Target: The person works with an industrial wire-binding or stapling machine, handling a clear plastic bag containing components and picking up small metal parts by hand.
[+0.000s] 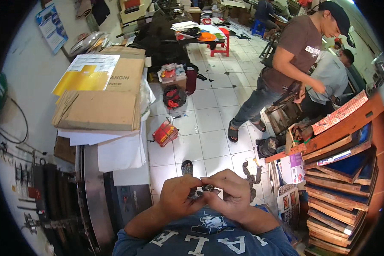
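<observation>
In front of my chest, both hands are drawn together around a small dark, roundish piece (208,187) with a metallic glint; its kind is too small to make out. My right hand (230,192) pinches it between thumb and forefinger. From the other side my left hand (180,193) meets it, with its curled fingertips at the piece's edge. The fingers hide much of it. Below the hands is my blue shirt with white lettering, and my sandalled foot (187,167) shows just beyond them on the tiles.
Cardboard (98,109) and white sheets lie stacked on the left. Wooden frames (337,192) are piled on the right. A person in a brown shirt (296,47) stands ahead right, beside a seated person. A red packet (165,133) and a black bag (174,96) lie on the tiled floor.
</observation>
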Available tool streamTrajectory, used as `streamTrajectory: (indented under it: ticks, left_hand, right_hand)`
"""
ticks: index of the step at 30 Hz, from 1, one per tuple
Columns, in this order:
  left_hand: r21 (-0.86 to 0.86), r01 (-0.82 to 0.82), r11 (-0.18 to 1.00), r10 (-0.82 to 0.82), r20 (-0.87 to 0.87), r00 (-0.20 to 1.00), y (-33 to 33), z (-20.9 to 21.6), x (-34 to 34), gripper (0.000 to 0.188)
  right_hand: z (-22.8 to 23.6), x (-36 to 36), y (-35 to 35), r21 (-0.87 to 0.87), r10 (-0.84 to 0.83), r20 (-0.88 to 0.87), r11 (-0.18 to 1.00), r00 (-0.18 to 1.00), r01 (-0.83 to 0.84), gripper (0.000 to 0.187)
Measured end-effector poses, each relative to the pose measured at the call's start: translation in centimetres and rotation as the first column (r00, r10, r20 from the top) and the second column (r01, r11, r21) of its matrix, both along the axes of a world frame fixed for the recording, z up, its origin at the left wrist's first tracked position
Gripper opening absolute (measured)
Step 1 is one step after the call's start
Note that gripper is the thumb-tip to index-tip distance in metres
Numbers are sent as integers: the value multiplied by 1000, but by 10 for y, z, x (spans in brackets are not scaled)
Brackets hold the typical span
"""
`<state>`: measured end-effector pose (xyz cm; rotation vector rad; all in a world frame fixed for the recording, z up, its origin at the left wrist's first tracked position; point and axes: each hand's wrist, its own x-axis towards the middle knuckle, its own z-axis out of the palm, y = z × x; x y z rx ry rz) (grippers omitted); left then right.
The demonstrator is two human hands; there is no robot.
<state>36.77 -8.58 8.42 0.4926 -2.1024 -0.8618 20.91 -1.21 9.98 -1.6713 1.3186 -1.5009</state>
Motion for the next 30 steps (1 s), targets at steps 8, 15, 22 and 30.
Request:
streamTrajectory:
  ticks: [8,15,22,30]
  left_hand:
    - [68,155,986,-157,26,987,-100,-1,-57,33]
    - [468,519,715,-412,-319,854,-188,-11,-105,33]
    - [428,792,435,-581,-539,610,-235,-13,-149,28]
    - [325,806,495,-601,-543,587,-234,-8,-186,28]
  right_hand:
    - [-8,-44,-80,64,-155,54,986,986,151,28]
    - [0,-86,-159,96,-261,120,963,958,250,26]
    - [-2,-110,-179,60,-434,225,900,872,432,26]
    - [6,-123,-162,-61,-589,206,789,781,611,25]
